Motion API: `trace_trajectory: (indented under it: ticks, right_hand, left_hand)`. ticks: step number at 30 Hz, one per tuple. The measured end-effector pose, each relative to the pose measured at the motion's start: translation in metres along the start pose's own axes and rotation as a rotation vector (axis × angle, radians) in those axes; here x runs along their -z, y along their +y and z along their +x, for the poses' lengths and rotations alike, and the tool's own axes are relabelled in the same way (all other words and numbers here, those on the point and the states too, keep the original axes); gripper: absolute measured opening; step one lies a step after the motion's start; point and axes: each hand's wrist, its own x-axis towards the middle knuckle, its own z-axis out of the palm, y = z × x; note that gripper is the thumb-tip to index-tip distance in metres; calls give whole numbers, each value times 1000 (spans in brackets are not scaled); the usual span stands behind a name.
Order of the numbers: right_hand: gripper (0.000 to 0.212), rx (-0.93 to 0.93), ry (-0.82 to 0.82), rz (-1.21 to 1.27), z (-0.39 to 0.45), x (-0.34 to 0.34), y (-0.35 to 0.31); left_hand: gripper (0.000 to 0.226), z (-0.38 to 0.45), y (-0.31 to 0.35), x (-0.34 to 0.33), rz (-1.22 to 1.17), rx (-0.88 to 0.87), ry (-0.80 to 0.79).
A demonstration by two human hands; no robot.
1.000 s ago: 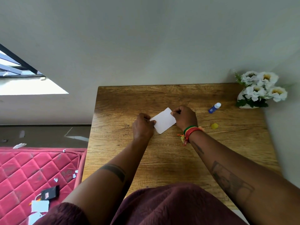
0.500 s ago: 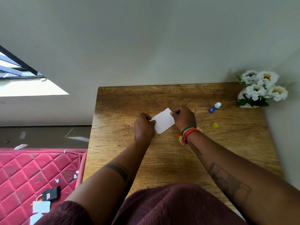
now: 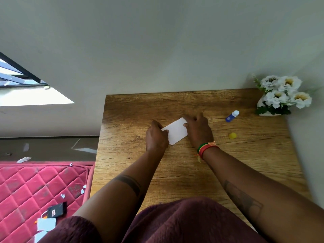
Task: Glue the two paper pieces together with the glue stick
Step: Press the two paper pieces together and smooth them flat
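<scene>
left hand (image 3: 156,137) pins the white paper (image 3: 175,131) to the desk (image 3: 245,155), fingers closed on its edge. right hand (image 3: 199,129) lies flat and open, pressing so the glue bonds, i guess. glue stick (image 3: 232,116) sits uncapped nearby.

Soft, even daylight pours in from the window (image 3: 26,88) at nine o'clock, shadows faint, wide-angle bending the edges, slight softness throughout.

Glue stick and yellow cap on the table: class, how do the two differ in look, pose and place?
The glue stick is a blue tube with a white end, lying on its side; the yellow cap is a small, round, single-coloured piece. The glue stick lies farther from the person, nearer the flowers; the cap lies closer in. Both rest untouched on the wooden table, right of the right hand.
</scene>
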Motion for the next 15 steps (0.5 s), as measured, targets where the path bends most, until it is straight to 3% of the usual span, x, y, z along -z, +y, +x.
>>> trace_trajectory:
  ticks: [3,5,7,11,15]
  right_hand:
    - [43,119,-45,-174,-3,-3,9]
    - [50,229,-86,-304,-4,-3,12]
    - [52,281,-100,-332,-6,-2,12]
    - [54,294,-72,-384,-13,1,12]
    - [55,283,-106,-444,-18,1,11]
  left_hand:
    - [10,-9,-4,1,177,-187,38]
    - [25,-13,-11,-2,474,-461,30]
    - [42,-17,-18,-6,620,-606,-59]
    - [62,-10,-39,-11,695,-577,-206]
    - [80,-5,-53,-5,770,-552,-235]
